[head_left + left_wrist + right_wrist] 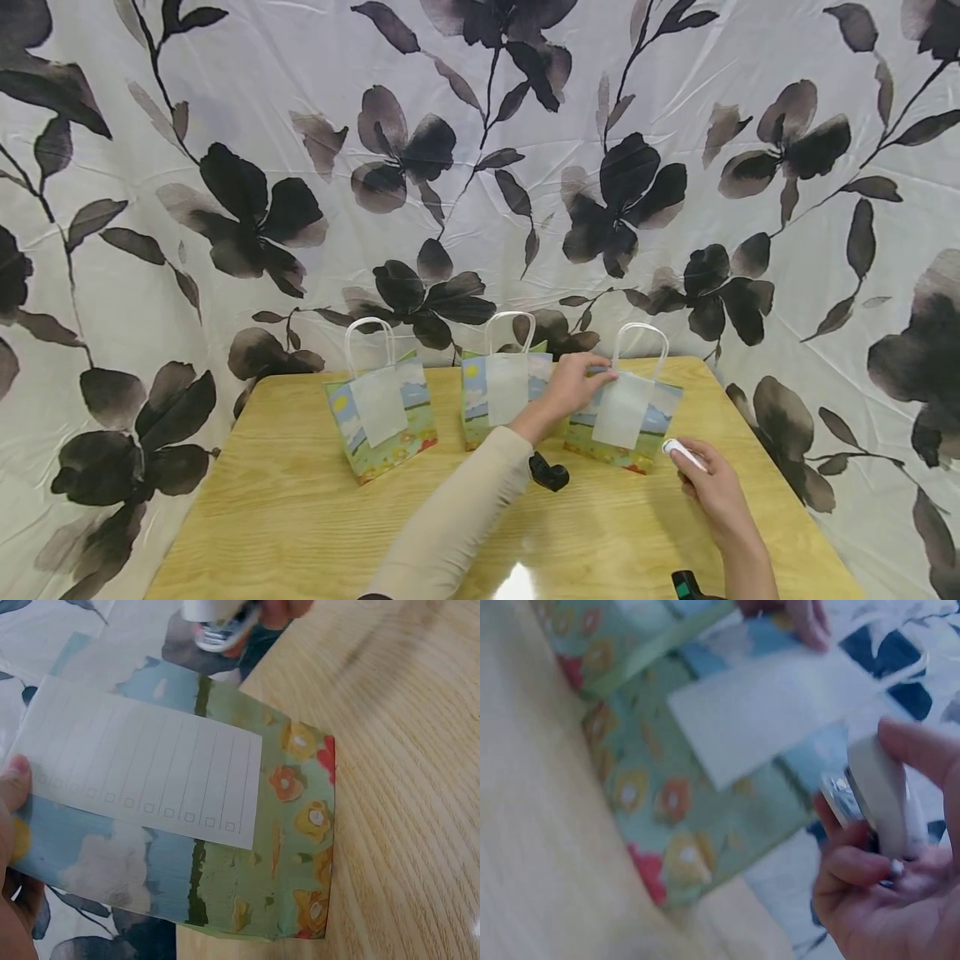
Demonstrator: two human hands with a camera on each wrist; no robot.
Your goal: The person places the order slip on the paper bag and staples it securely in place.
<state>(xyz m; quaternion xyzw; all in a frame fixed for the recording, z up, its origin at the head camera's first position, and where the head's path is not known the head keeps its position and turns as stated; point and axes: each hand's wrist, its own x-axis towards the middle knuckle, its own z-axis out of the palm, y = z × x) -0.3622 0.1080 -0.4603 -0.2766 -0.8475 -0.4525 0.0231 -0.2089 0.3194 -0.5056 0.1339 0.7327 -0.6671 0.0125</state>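
My left hand [572, 387] pinches the top edge of the rightmost gift bag [663, 421], with the thumb lying on a white paper slip [622, 412]. The bag shows sky, clouds and flowers and has white handles. In the left wrist view, the slip [150, 761] has ruled lines and small checkboxes. To the bag's right, my right hand [720, 492] holds a white stapler [686, 456]. The right wrist view shows the stapler [881, 791] with its metal jaw spread, apart from the slip. My left fingers behind the bag are partly hidden.
Two similar bags, the middle bag [474, 412] and the left bag [416, 412], stand with white slips on their fronts. A black object [549, 472] lies near my left forearm. The wooden table [300, 517] ends at a floral cloth [525, 217].
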